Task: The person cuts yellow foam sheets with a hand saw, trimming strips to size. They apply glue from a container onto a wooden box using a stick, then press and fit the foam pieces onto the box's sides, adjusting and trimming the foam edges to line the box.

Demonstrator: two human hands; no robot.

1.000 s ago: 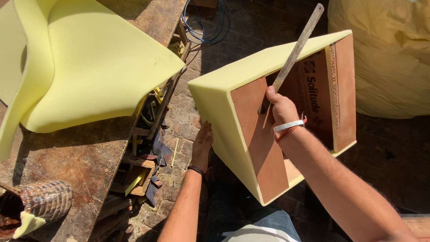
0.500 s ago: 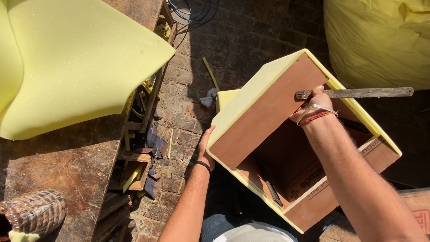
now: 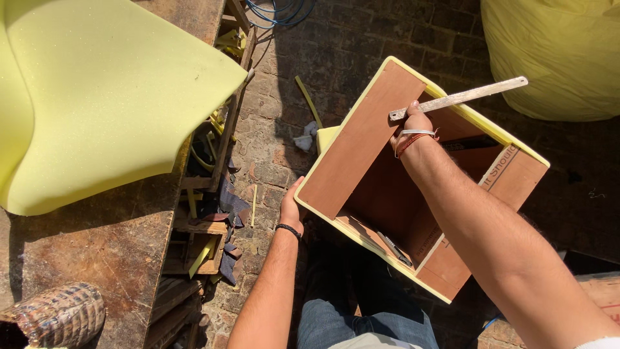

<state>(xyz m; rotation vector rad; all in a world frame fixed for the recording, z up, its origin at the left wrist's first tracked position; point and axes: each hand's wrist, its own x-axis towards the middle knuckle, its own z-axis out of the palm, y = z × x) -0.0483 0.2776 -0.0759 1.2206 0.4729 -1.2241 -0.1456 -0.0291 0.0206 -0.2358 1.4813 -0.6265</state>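
Note:
An open brown wooden box (image 3: 361, 148) edged with yellow foam is tilted over my lap, its opening facing me. My left hand (image 3: 292, 208) presses against its lower left outer side and holds it. My right hand (image 3: 413, 123), with bands on the wrist, reaches over the box and grips one end of a long flat metal ruler (image 3: 462, 97) that points up to the right. A dark pen-like thing (image 3: 394, 249) lies inside the box along its lower wall.
A big yellow foam sheet (image 3: 97, 97) drapes over the rusty workbench (image 3: 103, 258) at left. A woven basket (image 3: 58, 317) sits on the bench corner. Foam scraps (image 3: 309, 97) lie on the brick floor. A yellow bulky sack (image 3: 555, 52) stands at top right.
The box has been turned from its foam side facing me until its open inside shows. My right hand swung the ruler from pointing up to lying across the box.

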